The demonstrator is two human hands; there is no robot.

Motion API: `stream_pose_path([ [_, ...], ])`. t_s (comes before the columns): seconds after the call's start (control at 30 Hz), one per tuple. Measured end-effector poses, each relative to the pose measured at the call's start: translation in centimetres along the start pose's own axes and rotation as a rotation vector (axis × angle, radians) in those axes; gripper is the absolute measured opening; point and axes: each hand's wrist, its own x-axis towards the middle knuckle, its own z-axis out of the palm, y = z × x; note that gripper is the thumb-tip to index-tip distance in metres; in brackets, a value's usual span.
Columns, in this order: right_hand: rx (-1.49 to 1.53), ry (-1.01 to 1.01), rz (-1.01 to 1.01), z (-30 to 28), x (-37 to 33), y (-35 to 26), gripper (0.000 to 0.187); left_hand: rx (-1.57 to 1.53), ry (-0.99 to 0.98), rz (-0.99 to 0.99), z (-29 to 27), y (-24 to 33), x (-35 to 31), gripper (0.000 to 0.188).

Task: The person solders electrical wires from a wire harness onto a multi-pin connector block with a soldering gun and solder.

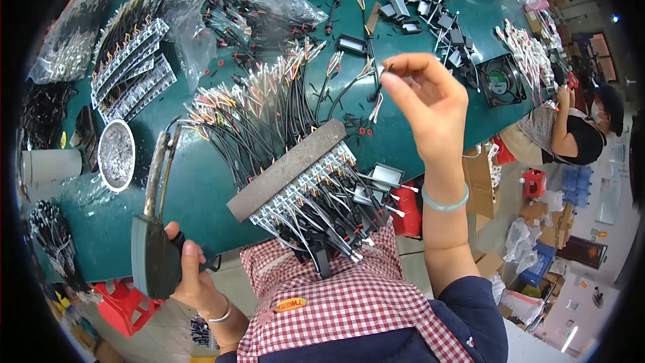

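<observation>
My left hand [193,275] is wrapped around the handle of a grey-green soldering gun [153,255]. Its long metal tip points up toward a row of black cables [289,101] with stripped, coloured wire ends. My right hand [433,104] is raised over the bench, thumb and forefinger pinched together. A small pale tip shows at those fingers, too small to name, close to the wire ends of a loose black cable [351,84]. A flat grey-brown bar [289,169] lies across the cables, beside a strip of small circuit boards [306,185]. Several cables hang over the bench's near edge.
A white bowl [116,154] of greyish bits stands at the left, near circuit board panels [138,84]. Plastic bags of cables and black housings [400,3] cover the far side. A black fan [500,81] sits at the right. Another person [571,131] works beyond it.
</observation>
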Motion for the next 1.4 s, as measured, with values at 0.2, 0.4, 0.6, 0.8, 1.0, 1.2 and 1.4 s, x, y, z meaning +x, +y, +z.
stream_pose_path([
  [0.2, 0.182, -0.232, 0.11, 2.8, -6.5, -3.2, 0.014, -0.297, -0.174, -0.191, 3.3, 2.3, -1.7, 0.047],
  [0.4, 0.054, -0.308, 0.031, 5.1, -10.4, -3.0, 0.018, -0.414, -0.397, -0.345, 5.4, 3.8, -2.2, 0.047],
  [0.6, 0.077, -0.282, 0.035, 6.2, -12.8, -2.5, 0.024, -0.441, -0.521, -0.359, 5.3, 3.3, -2.7, 0.043],
  [0.8, 0.024, -0.389, -0.037, 6.3, -13.2, -2.8, 0.028, -0.473, -0.515, -0.497, 5.0, 3.5, -2.8, 0.043],
  [1.0, 0.136, -0.411, 0.02, 6.7, -13.7, -2.5, 0.026, -0.695, -0.634, -0.743, 4.5, 2.4, -2.0, 0.043],
  [1.2, 0.142, -0.41, 0.055, 6.6, -13.7, -2.4, 0.023, -0.689, -0.628, -0.749, 4.6, 2.1, -2.1, 0.04],
  [1.4, 0.207, -0.387, 0.189, 7.0, -14.3, -2.0, 0.021, -0.671, -0.616, -0.731, 4.7, 1.5, -2.3, 0.037],
])
